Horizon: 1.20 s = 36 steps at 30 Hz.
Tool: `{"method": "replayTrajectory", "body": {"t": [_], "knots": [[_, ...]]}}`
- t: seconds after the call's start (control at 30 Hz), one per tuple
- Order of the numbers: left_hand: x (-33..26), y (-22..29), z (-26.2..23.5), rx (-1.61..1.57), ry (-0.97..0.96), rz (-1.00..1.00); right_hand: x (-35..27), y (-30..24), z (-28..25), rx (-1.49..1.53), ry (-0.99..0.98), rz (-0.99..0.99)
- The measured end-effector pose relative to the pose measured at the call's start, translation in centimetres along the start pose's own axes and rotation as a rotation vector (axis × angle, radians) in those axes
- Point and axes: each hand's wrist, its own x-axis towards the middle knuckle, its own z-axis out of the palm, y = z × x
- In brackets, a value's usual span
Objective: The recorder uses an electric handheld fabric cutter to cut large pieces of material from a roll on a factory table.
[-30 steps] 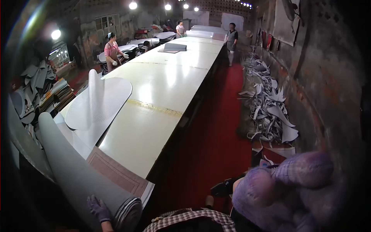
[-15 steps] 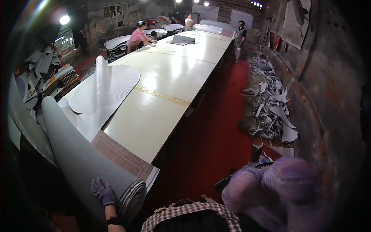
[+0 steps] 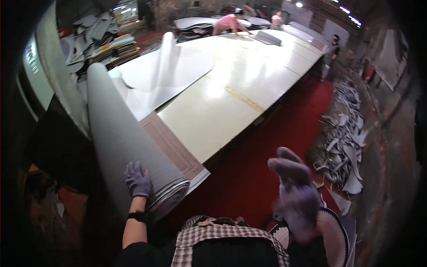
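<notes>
Over at 9 o'clock the grey roll (image 3: 122, 129) looks mostly wound; a brown patterned strip (image 3: 171, 143) lies along its 2 o'clock side, seemingly unwound. The left hand (image 3: 138, 180) rests spread on the roll, clutching nothing; at 4 o'clock the right hand (image 3: 297, 198) hangs unclenched, empty.

- Refer to the pale green panel (image 3: 42, 82), ahead and to the left of your left hand (image 3: 138, 179), well apart from it.
- On its face, note one short line of pale lettering (image 3: 32, 58).
- The lettering runs lengthwise along the panel, so you view it sideways.
</notes>
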Motion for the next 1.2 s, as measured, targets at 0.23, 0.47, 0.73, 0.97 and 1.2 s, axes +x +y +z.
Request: {"method": "replayTrajectory", "body": {"t": [0.23,0.47,0.73,0.97,1.2], "knots": [[-0.3,0.6,0.6,0.005,-0.02,0.022,-16.5,12.4,2.9,0.207,0.266,0.929],[-0.4,0.3,-0.1,-0.003,-0.068,-0.003,-25.4,15.9,6.9,0.354,0.492,1.344],[-0.3,0.7,-0.5,0.001,-0.099,-0.018,-22.0,19.9,7.3,0.454,0.538,1.34],[-0.1,1.0,-0.2,0.018,-0.093,-0.003,-20.5,22.9,7.5,0.555,0.552,1.332],[0.4,2.2,0.6,0.046,-0.134,-0.005,-17.3,28.6,3.8,0.59,0.563,1.404]]}}
